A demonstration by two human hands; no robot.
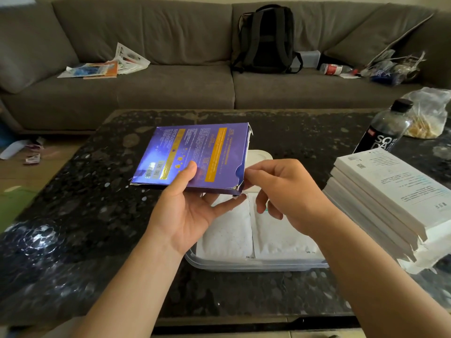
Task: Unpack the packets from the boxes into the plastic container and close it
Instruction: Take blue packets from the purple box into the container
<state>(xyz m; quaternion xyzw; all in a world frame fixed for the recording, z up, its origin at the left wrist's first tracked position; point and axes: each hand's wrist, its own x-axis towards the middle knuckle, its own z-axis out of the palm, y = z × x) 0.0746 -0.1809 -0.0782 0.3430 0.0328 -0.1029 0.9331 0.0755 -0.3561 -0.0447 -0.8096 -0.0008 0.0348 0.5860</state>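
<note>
A purple box [195, 154] is held tilted above the container's [246, 265] far left part, gripped by the left hand [185, 208] with the thumb laid on top and the fingers spread underneath. The right hand [288, 191] is brought to the box's torn open end, above the container's middle, with its fingers curled. Something seems to be pinched there, but whether it is the box edge or a packet cannot be told. Two white packets [229, 230] are seen lying side by side inside the container. A white lid [258, 157] is set just behind the container. A stack of white boxes [380, 191] is piled right of the container.
</note>
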